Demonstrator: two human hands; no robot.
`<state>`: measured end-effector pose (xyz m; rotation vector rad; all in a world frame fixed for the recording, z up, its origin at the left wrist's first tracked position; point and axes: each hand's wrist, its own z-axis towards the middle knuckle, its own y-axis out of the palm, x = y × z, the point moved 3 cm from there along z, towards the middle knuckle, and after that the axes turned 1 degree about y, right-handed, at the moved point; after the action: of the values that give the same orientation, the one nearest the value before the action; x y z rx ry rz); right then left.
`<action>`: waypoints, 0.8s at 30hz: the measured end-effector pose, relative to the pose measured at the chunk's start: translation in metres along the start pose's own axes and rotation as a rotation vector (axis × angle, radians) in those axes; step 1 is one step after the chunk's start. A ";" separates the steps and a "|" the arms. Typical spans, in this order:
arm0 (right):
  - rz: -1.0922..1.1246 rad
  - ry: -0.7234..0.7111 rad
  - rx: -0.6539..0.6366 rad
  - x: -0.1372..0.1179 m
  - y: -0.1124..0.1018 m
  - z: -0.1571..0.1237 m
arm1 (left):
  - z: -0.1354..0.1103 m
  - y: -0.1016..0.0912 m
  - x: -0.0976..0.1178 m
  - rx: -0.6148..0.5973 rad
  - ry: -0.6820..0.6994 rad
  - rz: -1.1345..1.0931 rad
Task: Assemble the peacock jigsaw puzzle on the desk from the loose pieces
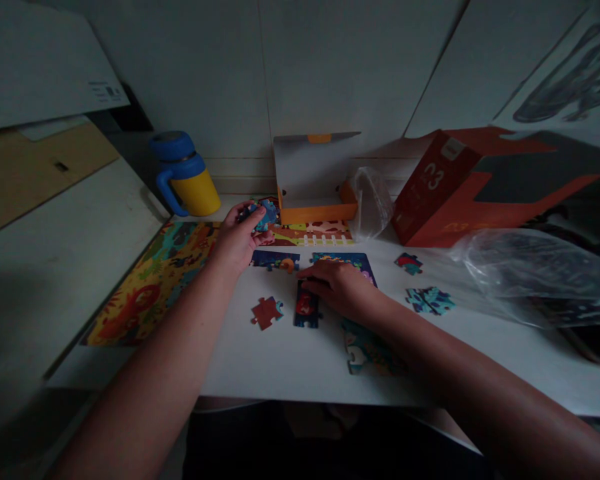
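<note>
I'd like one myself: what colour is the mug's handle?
The handle is blue, in the head view.

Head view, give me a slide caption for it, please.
Over a white table, the left hand holds blue puzzle pieces while the right hand covers part of a dark, red-marked piece.

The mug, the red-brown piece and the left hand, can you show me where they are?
Mug (197,192): head view, on its yellow body.
Red-brown piece (267,313): head view, on its flat middle.
Left hand (239,234): head view, near the base of the thumb.
</note>
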<state>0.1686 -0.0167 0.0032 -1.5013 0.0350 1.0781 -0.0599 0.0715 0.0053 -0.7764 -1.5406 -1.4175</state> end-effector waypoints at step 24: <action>-0.442 -0.391 -0.202 -0.106 0.072 -0.031 | 0.013 -0.015 0.006 0.047 0.033 -0.055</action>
<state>0.0851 -0.1179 0.0092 -1.3617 -0.6664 1.0104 -0.0786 0.0811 0.0048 -0.6843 -1.5745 -1.4218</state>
